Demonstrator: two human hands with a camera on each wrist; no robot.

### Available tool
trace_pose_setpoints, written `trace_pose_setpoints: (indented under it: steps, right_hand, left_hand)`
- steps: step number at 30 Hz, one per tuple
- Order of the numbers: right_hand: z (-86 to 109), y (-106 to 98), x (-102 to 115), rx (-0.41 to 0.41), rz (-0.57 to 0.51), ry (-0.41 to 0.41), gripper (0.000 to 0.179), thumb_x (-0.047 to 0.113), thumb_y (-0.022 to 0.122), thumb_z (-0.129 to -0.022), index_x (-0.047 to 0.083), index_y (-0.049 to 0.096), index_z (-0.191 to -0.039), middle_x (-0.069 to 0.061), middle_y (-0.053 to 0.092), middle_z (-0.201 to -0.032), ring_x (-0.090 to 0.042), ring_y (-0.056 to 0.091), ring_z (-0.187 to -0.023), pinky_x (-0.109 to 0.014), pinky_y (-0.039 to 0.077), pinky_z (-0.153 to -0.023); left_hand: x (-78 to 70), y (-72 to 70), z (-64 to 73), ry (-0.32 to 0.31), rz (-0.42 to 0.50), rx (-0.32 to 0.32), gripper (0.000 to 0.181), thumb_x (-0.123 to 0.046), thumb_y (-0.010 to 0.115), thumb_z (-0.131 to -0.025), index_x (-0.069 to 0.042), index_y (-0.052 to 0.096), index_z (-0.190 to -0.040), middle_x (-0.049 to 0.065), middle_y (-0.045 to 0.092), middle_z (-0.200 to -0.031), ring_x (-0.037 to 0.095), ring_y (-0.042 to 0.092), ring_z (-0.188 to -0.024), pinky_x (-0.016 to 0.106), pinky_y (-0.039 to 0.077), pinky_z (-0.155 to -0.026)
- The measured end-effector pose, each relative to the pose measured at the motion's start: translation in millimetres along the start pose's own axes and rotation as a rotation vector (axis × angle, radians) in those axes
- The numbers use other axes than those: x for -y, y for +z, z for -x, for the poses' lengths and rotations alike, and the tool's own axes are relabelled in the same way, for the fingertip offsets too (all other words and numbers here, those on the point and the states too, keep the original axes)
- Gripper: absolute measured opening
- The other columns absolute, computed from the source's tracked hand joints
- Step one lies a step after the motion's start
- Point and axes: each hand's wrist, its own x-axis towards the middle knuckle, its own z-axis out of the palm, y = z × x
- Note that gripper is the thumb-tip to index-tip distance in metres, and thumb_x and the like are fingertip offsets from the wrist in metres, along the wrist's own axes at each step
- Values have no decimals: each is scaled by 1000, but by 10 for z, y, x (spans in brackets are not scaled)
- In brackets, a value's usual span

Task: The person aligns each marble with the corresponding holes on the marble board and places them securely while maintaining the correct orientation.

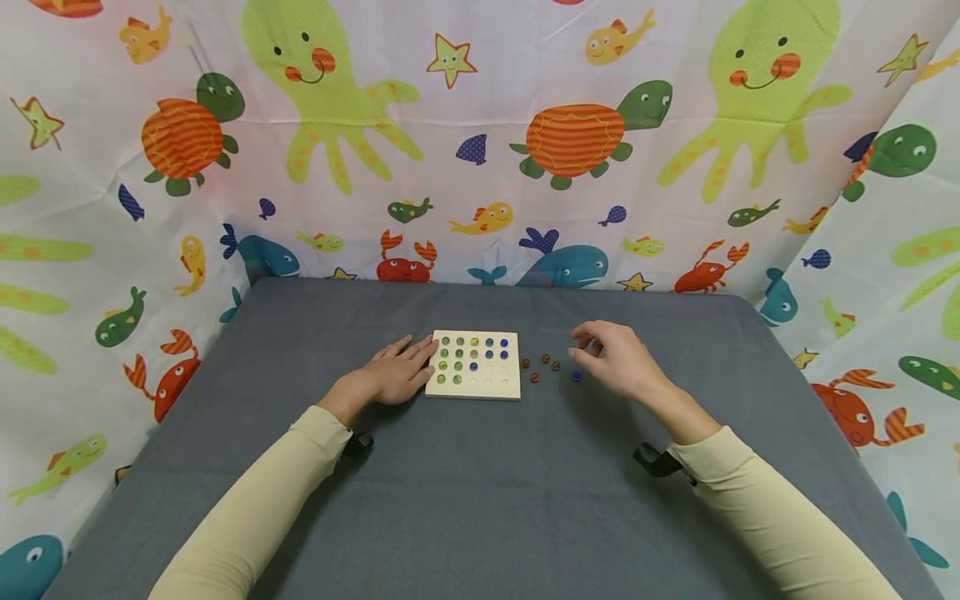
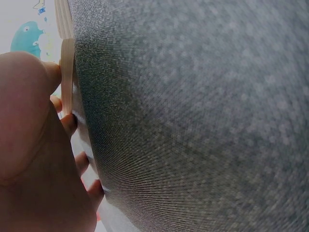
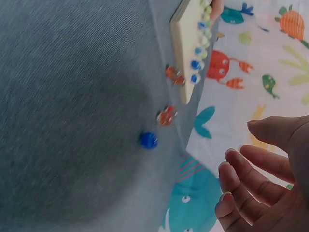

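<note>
A pale wooden board (image 1: 474, 390) with rows of round hollows lies on the table. Green, yellowish and blue marbles fill many of the hollows, while several at the lower right hold none. My left hand (image 1: 393, 372) lies at the board's left side, fingers extended and fingertips touching its edge. Off the board's right side, my right hand (image 1: 618, 360) hovers over the table with loosely bent fingers and nothing between them. A loose blue marble (image 3: 149, 140) lies below it, and brown-red marbles (image 1: 546, 359) are scattered between that one and the board.
Dark grey cloth (image 1: 480, 492) covers the table. A white curtain (image 1: 480, 100) printed with sea animals hangs behind it and along both sides. Each wrist wears a black strap (image 1: 657, 460) under a cream sleeve (image 1: 772, 500).
</note>
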Motion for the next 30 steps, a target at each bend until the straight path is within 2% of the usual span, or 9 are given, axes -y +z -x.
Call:
trace_pose_setpoints:
  steps: [5,9,19,25,30]
  right_hand:
    - [12,9,-133,5,14,28,23,16,70,-98,2,72,-116,-11,71,-102,-22,63,-84,-39,52,-70]
    - [23,37,-216,17,15,40,25,15,70,-98,0,72,-117,-11,71,-101,-23,63,-83,-40,52,-70]
    - [50,149,-380,73,-22,9,26,10,72,-94,-6,70,-115,-13,72,-98,-25,65,-81,-38,53,-68]
    - [42,207,-444,116,-60,10,27,12,75,-92,-5,71,-114,-11,71,-95,-24,66,-83,-39,54,-71]
    - [44,245,-475,139,-97,20,27,13,76,-92,-3,71,-113,-9,71,-94,-22,65,-81,-37,53,-70]
  left_hand:
    - [-3,-5,-2,5,15,0,62,-39,30,-113,-16,12,-167,6,7,-173,40,4,-157,59,9,-125]
    - [41,45,-44,-6,20,4,62,-42,29,-113,-19,9,-167,2,4,-173,37,1,-158,57,6,-125]
    - [185,178,-177,-10,23,-10,64,-49,28,-111,-25,8,-167,-4,3,-173,33,-1,-158,57,7,-125]
    - [142,157,-135,-13,25,-9,63,-47,28,-112,-25,8,-167,-3,3,-173,33,-1,-158,56,6,-126]
    - [68,97,-57,-5,19,-9,62,-43,28,-112,-20,10,-167,2,5,-173,36,0,-158,57,5,-126]
